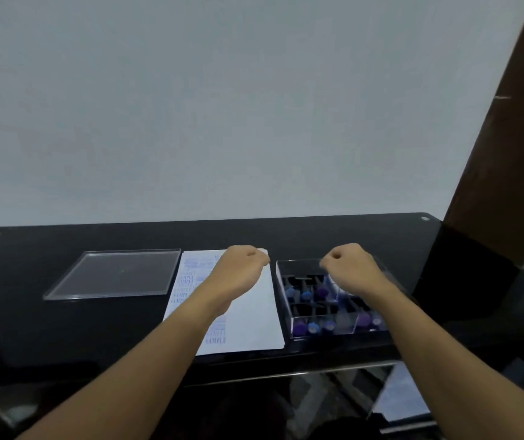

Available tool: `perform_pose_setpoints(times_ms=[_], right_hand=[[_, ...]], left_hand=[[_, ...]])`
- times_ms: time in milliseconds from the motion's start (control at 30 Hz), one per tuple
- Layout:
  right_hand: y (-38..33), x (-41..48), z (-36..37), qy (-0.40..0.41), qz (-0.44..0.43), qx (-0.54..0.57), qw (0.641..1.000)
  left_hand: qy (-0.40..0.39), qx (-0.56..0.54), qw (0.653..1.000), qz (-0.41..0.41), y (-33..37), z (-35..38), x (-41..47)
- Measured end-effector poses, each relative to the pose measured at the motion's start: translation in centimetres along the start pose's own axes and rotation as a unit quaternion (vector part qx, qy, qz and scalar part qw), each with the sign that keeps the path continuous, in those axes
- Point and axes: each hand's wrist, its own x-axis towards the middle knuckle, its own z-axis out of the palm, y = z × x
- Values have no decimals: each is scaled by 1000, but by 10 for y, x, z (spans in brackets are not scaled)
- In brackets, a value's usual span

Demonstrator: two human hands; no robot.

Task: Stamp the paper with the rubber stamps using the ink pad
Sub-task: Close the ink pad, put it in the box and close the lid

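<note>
Evidently the stamping was already well under way, for the paper point(256, 315) lay flat on the black table point(64, 331) directly in front of the person, and blue prints reading SAMPLE point(187, 285) ran down its left side, while its right half was bare. That placement made sense: the sheet sat in the middle, where either hand could reach it.

Just beside the paper's right edge stood a clear box point(362, 328) divided into compartments, with the rubber stamps point(321, 292) lying in them, their purple and blue knobs showing through the walls. The clear lid point(114, 274) lay flat on the far side of the paper, to the left, probably set there so it would stay out of the way of the working hand. No ink pad could be made out; it may have been in the box or hidden under an arm.

The left hand point(244, 265) hung above the far end of the paper, its back to the camera and its fingers clenched into a fist, with nothing showing in it. The right hand point(351, 269) hung over the far part of the box, its fingers curled under likewise; whether they pinched a stamp could not be told, since the palm side was hidden. Its position over the compartments suggested, as a judgement only, that the step in hand was choosing or returning a stamp, with the left hand ready to steady the sheet
</note>
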Motion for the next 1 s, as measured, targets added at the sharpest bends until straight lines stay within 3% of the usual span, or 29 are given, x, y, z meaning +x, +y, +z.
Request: perform_pose_setpoints(times_ms=[300,667,1000], right_hand=[[-59,-22,54,-34,-41,57,997],[-137,-34,148,-144,-65,110,981],[-168,-10,210,-205,38,191,959]], left_hand=[[42,-15,999,-10,-42,-68,-24],[157,-2,986,-57,-90,-163,-40],[242,39,963,-116,-157,-230,-5]])
